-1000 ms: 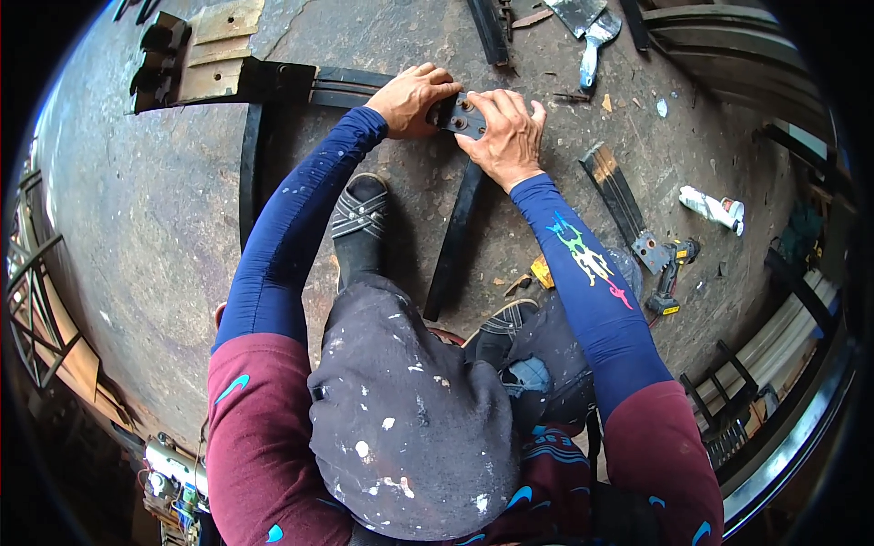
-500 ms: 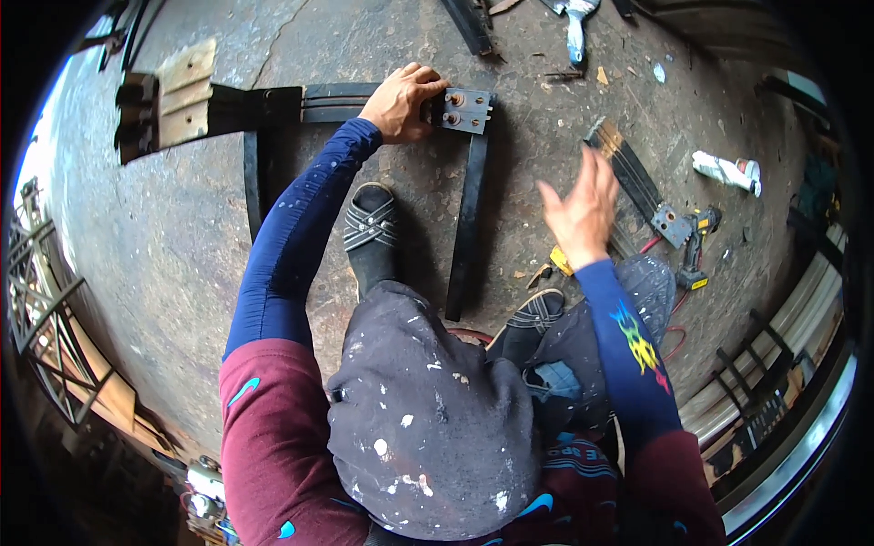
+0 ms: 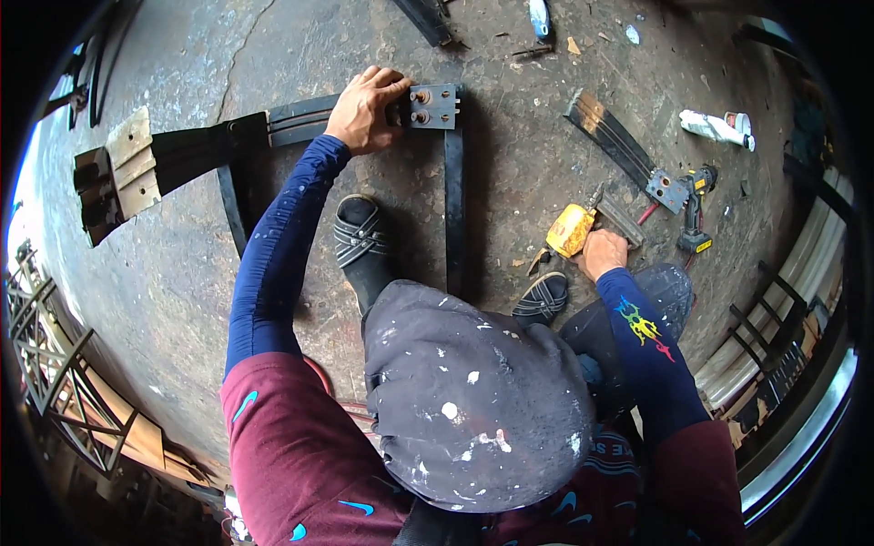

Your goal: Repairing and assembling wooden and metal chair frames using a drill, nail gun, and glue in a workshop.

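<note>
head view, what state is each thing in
left hand, curled over dark slatted metal bar
grey rectangular metal plate, two bolts at its left side
right hand, at yellow rounded tool, grip partly hidden
black-and-yellow cordless drill, lying unheld
white cylindrical tube, lying on its side
second dark slatted metal bar, lying apart, unheld

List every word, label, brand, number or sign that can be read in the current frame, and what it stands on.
Maroon shirt: pale lettering on the front, only partly visible; wording not copied here.
Same shirt: blue curved marks, not words.
Drill: yellow label at its base, too small to read.
Yellow tool at the right hand: no legible text.
White tube: no legible text.
</note>
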Demonstrator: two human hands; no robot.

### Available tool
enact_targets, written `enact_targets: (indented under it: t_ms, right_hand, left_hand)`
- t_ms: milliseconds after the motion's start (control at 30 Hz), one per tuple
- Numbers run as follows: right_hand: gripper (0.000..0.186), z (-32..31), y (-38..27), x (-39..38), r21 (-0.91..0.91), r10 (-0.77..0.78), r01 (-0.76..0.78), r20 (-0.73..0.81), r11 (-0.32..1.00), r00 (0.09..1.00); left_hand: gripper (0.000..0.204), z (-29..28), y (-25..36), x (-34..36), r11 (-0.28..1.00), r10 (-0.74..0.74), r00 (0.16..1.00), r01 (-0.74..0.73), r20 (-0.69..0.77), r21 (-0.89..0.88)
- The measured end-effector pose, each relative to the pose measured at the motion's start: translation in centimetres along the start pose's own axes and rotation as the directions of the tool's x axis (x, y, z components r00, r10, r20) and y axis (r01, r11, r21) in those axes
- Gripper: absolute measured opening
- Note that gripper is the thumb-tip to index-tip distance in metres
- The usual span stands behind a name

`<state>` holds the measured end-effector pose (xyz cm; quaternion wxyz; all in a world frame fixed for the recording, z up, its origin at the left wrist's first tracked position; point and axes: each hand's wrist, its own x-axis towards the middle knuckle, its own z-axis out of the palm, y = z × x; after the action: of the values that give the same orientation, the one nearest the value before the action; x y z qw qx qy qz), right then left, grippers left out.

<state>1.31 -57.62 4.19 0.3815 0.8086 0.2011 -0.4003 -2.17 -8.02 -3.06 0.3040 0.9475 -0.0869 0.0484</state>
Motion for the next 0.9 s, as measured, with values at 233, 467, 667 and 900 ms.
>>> enact_targets:
  t_ms: [233, 467, 667, 900]
  right_hand:
    - [0.058, -9.8, 2.0, -1.7, -0.088, -0.270, 0.301, 0.256, 0.950, 0.928]
    - [0.117, -21.0, -12.5, 2.1, 0.898, 0.000, 0.420, -0.423, 0.131, 0.906]
    - [0.079, -24.2, -20.5, 2.2, 0.909, 0.411, 0.400, -0.413, 0.121, 0.813]
    - [0.076, -22.5, -22.3, 2.0, 0.897, 0.482, 0.426, -0.426, 0.116, 0.766]
  left_hand:
    - [0.085, -0.4, -0.1, -0.4, 0.999, -0.027, 0.998, 0.029, 0.054, -0.038]
    - [0.087, -3.3, 4.2, -0.3, 0.948, -0.304, 0.948, 0.292, 0.089, 0.130]
    - [0.056, -3.4, 1.1, 2.4, 0.923, -0.370, 0.891, 0.320, 0.263, 0.216]
    - [0.060, -4.4, 3.3, 0.8, 0.873, -0.484, 0.842, 0.449, 0.239, 0.190]
